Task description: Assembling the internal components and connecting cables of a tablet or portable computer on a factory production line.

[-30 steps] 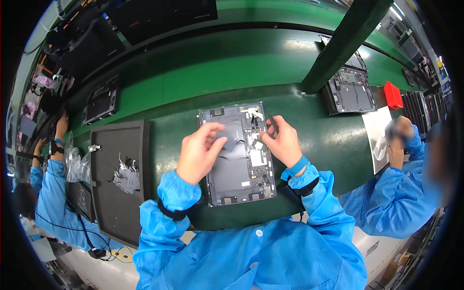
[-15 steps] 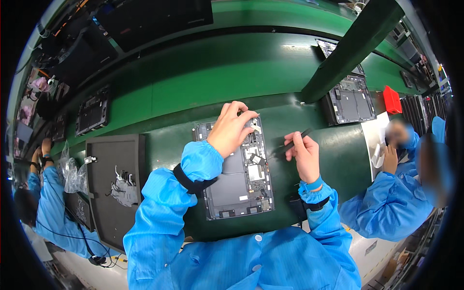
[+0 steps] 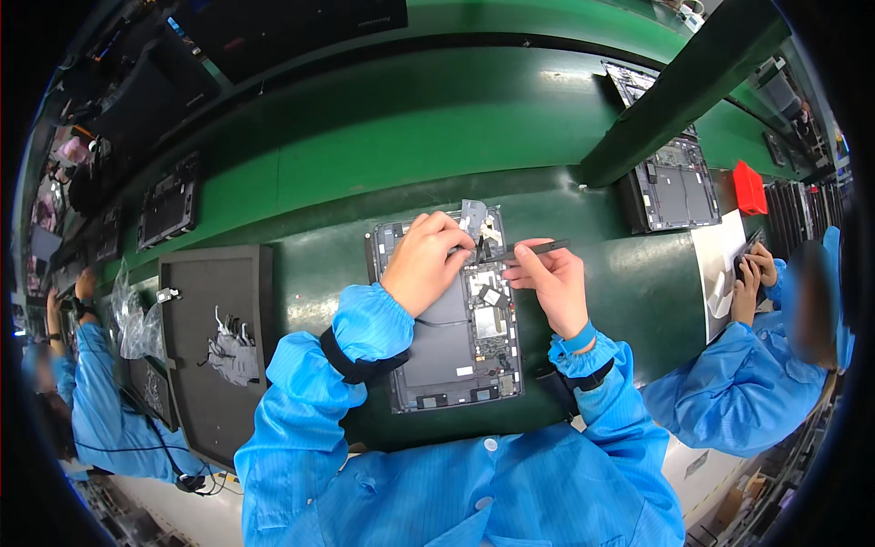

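Note:
An opened laptop base (image 3: 428,365) lies on the green bench in front of me, its circuit board showing along the right side. Over its upper part is my left hand (image 3: 427,264), fingers closed in a pinch near the board's upper end; what they grip is hidden. My right hand (image 3: 556,287) holds slim black tweezers (image 3: 542,248) between thumb and fingers. Their tip reaches in beside my left fingertips, close to small white and black parts (image 3: 488,235). A grey, film-like piece (image 3: 473,215) sticks up at the laptop base's top edge.
On the left, a dark foam-lined tray (image 3: 205,365) holds a bunch of grey cable parts (image 3: 232,351); clear plastic bags (image 3: 135,319) lie beside it. More laptop bases (image 3: 674,187) are stacked back right, beneath a green post (image 3: 679,96). A red bin (image 3: 749,189) and co-workers flank the bench.
My right hand has brought the tweezers left, onto the laptop base beside my left fingers. My left hand has shifted slightly down, and the grey piece now shows at the top edge.

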`<state>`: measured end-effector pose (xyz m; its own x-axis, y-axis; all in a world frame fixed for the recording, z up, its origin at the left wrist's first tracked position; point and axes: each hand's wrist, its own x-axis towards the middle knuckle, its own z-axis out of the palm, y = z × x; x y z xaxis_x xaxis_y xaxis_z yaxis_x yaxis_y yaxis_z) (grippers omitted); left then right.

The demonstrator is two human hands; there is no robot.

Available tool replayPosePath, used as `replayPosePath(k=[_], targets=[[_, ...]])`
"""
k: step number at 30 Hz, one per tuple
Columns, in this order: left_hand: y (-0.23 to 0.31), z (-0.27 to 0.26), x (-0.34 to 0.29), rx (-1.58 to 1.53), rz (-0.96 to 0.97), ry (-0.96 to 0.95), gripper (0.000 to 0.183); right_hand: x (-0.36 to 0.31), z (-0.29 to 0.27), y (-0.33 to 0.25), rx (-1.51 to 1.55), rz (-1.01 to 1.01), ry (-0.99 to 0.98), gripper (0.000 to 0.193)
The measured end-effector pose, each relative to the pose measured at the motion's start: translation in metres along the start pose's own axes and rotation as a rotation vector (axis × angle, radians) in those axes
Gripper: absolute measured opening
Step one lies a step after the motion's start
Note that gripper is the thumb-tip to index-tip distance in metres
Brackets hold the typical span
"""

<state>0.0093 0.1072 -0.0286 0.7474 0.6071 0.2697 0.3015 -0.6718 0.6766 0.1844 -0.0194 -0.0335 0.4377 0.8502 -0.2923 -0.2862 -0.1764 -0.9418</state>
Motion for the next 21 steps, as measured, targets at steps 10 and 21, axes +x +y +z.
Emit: replayPosePath(k=[10,21], targets=[[0.007,0.001,-0.008,-0.007,-0.051,-0.024,0.014,0.004,0.002,0.008,-0.078,-0.099,-0.005,0.017],[0.02,0.01,-0.01,0.027,-0.002,-0.077,0.009,-0.005,-0.003,0.004,0.054,-0.028,0.021,0.015]])
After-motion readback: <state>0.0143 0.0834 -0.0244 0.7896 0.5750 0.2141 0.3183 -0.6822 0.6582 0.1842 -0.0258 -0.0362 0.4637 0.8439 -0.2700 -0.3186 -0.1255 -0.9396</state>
